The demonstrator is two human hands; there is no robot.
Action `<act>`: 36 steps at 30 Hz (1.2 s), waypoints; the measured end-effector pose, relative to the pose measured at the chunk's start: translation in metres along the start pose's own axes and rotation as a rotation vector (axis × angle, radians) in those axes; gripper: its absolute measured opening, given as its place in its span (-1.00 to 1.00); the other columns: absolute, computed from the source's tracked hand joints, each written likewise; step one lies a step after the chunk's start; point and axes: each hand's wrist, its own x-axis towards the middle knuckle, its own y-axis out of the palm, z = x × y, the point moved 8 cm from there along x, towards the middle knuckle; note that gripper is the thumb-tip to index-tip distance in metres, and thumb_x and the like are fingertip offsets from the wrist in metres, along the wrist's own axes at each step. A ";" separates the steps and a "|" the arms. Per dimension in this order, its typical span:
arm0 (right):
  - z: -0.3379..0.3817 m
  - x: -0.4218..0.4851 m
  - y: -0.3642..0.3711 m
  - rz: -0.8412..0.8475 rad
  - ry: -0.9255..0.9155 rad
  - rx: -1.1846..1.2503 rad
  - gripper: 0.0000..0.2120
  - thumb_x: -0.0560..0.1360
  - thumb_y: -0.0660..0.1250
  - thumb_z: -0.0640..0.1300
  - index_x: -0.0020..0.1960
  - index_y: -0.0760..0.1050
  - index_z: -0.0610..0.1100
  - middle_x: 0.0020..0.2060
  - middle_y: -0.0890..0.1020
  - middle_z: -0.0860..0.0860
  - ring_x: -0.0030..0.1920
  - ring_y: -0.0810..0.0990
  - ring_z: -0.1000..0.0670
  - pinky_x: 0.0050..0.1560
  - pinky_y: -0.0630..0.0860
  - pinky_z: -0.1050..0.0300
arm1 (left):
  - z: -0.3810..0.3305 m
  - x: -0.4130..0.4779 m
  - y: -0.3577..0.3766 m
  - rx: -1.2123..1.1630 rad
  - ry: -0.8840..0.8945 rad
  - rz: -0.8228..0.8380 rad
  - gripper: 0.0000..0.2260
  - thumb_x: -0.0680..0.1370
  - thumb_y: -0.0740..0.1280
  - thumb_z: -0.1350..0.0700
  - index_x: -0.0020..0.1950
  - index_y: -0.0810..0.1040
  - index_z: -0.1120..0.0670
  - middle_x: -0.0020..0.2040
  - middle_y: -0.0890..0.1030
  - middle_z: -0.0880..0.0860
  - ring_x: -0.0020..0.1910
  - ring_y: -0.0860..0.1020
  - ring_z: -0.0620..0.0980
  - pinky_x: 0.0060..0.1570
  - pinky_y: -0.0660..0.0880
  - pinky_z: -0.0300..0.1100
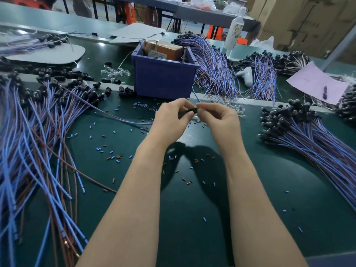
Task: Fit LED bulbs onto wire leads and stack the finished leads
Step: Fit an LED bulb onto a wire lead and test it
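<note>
both hands pinch a black socket between them.

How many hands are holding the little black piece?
2. The left hand pinches the black piece from one side and the right hand pinches its other end, both above the green table.
</note>
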 end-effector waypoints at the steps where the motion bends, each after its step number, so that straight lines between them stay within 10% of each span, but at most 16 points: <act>1: -0.004 0.000 -0.001 -0.014 0.047 0.099 -0.87 0.49 0.35 -0.31 -0.10 0.62 -0.12 -0.24 0.67 -0.01 -0.23 0.62 0.14 -0.14 0.53 0.33 | 0.000 0.001 0.000 0.001 -0.001 -0.005 -0.89 0.54 0.32 0.16 0.04 0.59 0.04 -0.14 0.66 0.00 -0.09 0.59 -0.02 -0.03 0.45 -0.22; 9: -0.017 -0.004 0.008 -0.044 0.163 0.289 -0.89 0.52 0.32 -0.31 -0.17 0.56 -0.20 -0.38 0.65 0.03 -0.31 0.63 0.13 -0.21 0.54 0.34 | 0.001 0.001 0.000 0.016 0.016 -0.005 -0.89 0.54 0.31 0.20 0.02 0.60 0.10 -0.14 0.67 0.06 -0.10 0.60 0.00 -0.09 0.43 -0.31; 13: -0.015 -0.005 0.012 -0.045 0.147 0.240 -0.92 0.52 0.33 -0.28 -0.13 0.57 -0.16 -0.29 0.66 -0.03 -0.24 0.64 0.09 -0.13 0.58 0.28 | 0.003 0.004 0.001 0.083 -0.037 -0.033 -0.88 0.55 0.32 0.12 0.06 0.60 0.04 -0.08 0.67 0.02 0.03 0.57 0.05 0.16 0.44 -0.05; 19: -0.001 -0.001 -0.006 -0.181 0.067 0.237 -0.89 0.54 0.28 -0.31 -0.12 0.49 -0.14 -0.23 0.60 -0.08 -0.24 0.59 0.02 -0.10 0.59 0.19 | -0.027 -0.004 -0.015 0.136 0.106 -0.320 -0.83 0.51 0.36 0.02 -0.01 0.60 0.10 0.00 0.51 0.06 -0.04 0.47 -0.01 0.03 0.40 -0.15; 23: -0.019 0.000 -0.038 -0.420 0.239 0.625 -0.84 0.58 0.21 -0.30 -0.15 0.47 -0.14 -0.40 0.60 0.02 -0.41 0.54 0.13 -0.31 0.54 0.32 | -0.018 -0.006 0.021 -0.172 -0.190 0.174 -0.43 0.57 0.14 -0.25 -0.27 0.60 0.21 -0.47 0.53 0.00 -0.53 0.38 -0.09 -0.49 0.31 -0.28; 26: -0.025 -0.002 -0.044 -0.454 0.298 0.672 -0.80 0.59 0.20 -0.28 -0.17 0.51 -0.13 -0.44 0.57 0.05 -0.44 0.52 0.15 -0.36 0.51 0.34 | -0.005 -0.026 0.049 -0.350 -0.515 0.502 -0.32 0.56 -0.05 -0.34 0.00 0.56 0.23 -0.44 0.63 0.07 -0.61 0.36 -0.11 -0.58 0.27 -0.40; 32: -0.031 -0.008 -0.069 -0.521 0.344 0.327 -0.76 0.54 0.21 -0.25 -0.28 0.49 -0.09 -0.56 0.50 0.09 -0.54 0.41 0.16 -0.52 0.35 0.35 | 0.014 -0.005 0.012 -1.116 -0.477 -0.161 -0.83 0.64 0.17 0.06 -0.06 0.46 0.09 -0.34 0.41 -0.01 -0.51 0.29 -0.18 -0.59 0.24 -0.40; 36: -0.027 -0.016 -0.101 -0.602 0.336 -0.194 -0.74 0.49 0.22 -0.15 -0.38 0.40 -0.11 -0.47 0.41 -0.02 -0.36 0.34 -0.05 -0.37 0.28 0.15 | 0.018 0.002 -0.010 -1.110 -0.320 -0.331 -0.80 0.62 0.22 0.15 -0.18 0.53 0.11 -0.29 0.51 -0.03 -0.50 0.39 -0.22 -0.57 0.25 -0.42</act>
